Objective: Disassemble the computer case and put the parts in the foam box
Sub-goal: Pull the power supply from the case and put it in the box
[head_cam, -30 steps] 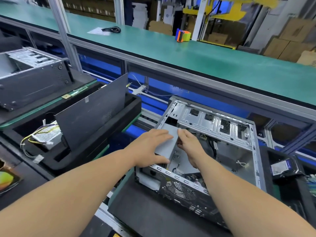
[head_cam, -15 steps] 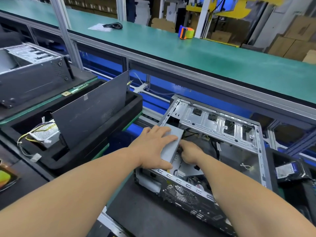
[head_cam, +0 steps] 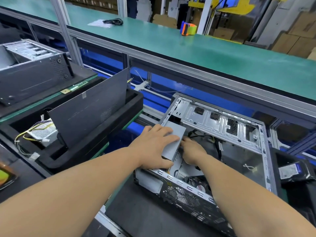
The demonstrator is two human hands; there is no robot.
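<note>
The grey power supply (head_cam: 172, 142) sits in the near-left corner of the open computer case (head_cam: 222, 127). The left hand (head_cam: 153, 147) grips its top; the right hand (head_cam: 192, 149) reaches beneath it, fingers hidden. The black foam box (head_cam: 135, 106) lies left.

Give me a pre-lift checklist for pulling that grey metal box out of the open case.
1. Left hand has a grip on the grey box: ok, fingers over the top, thumb on the near side.
2. Right hand supports the box: cannot tell, fingers hidden beneath it.
3. Cables unplugged: cannot tell.
4. Space in the foam box: cannot tell; a dark panel and a wired unit sit inside.
5. Case side open: ok.
</note>
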